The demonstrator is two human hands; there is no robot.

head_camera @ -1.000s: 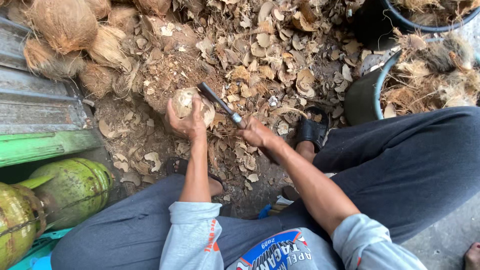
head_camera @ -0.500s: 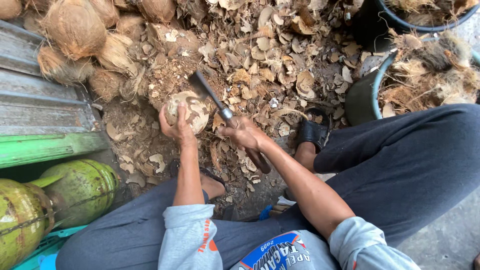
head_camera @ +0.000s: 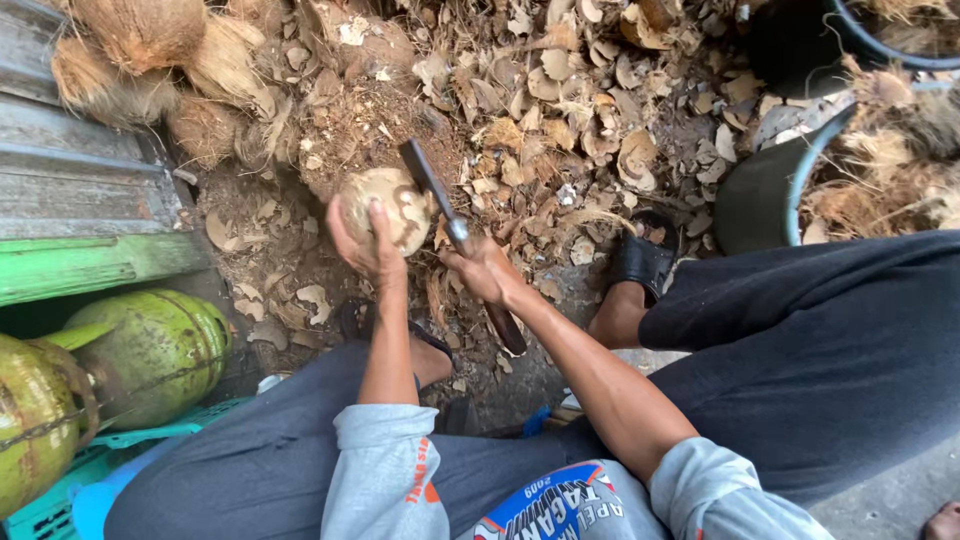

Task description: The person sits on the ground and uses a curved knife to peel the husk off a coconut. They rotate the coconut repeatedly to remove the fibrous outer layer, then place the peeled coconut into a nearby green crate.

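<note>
My left hand (head_camera: 362, 245) cups a coconut (head_camera: 388, 205) from the near side, palm against the shell, fingers curled up around it and the thumb laid over its top. The coconut is pale and husked, mottled tan, and it sits low over the ground in front of my knees, just beside a mound of brown fibre (head_camera: 350, 120).

My right hand (head_camera: 485, 272) is wrapped tight around the handle of a knife (head_camera: 452, 232), fingers closed in a full fist. The dark blade slants up and to the left from my fist, and its flat edge lies against the right side of the coconut. The handle end sticks out below my wrist toward my legs.

All about lie shell chips (head_camera: 590, 130), thick on the ground beyond the coconut and thinner near my feet. My foot in a black sandal (head_camera: 640, 262) rests to the right of my right hand. Farther right stands a black tub (head_camera: 765, 190) with husk piled in it. At the top left lie unhusked coconuts (head_camera: 140, 35), hairy and brown, by a grey corrugated sheet (head_camera: 70, 170) with a green plank (head_camera: 90, 265) under it. Two green gas cylinders (head_camera: 150, 350) lie at the lower left, well apart from my hands.
</note>
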